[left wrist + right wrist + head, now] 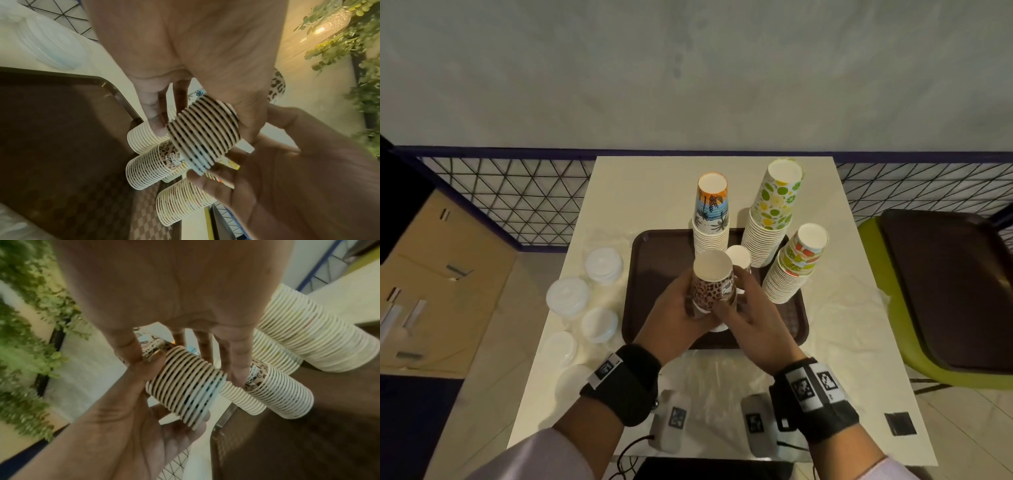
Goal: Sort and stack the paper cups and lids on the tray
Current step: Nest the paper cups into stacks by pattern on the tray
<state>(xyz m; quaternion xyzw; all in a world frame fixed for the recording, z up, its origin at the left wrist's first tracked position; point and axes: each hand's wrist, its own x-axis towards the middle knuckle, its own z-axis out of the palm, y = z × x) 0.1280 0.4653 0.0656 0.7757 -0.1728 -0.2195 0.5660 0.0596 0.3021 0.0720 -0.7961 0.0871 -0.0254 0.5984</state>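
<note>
Both hands meet over the near part of the brown tray (650, 260), holding a short stack of upside-down leopard-print cups (710, 286) between them. The left hand (674, 317) has its fingers (156, 113) and thumb curled round the stack's rims; the right hand (753, 317) has its fingers (238, 353) spread and bent against the stack's other side, the thumb pressing on the printed wall.

The tray lies on the white counter (640, 192) and carries four more stacks of inverted cups. At the tray's far edge stands a stack topped by a palm-and-sunset cup (711, 212). Beside that, at the far right corner, rises the tallest stack, printed with green and yellow citrus slices (774, 212). Along the tray's right edge is a shorter stack with red and green fruit slices (796, 263). Just behind the held stack, a second leopard-print stack (283, 394) stands on the tray, mostly hidden in the head view.

Off the tray's left edge, on the counter, sit piles of translucent white lids (567, 297), none on the tray. Beyond the tray's right side, a second dark tray (941, 287) rests on a green chair (873, 240).
</note>
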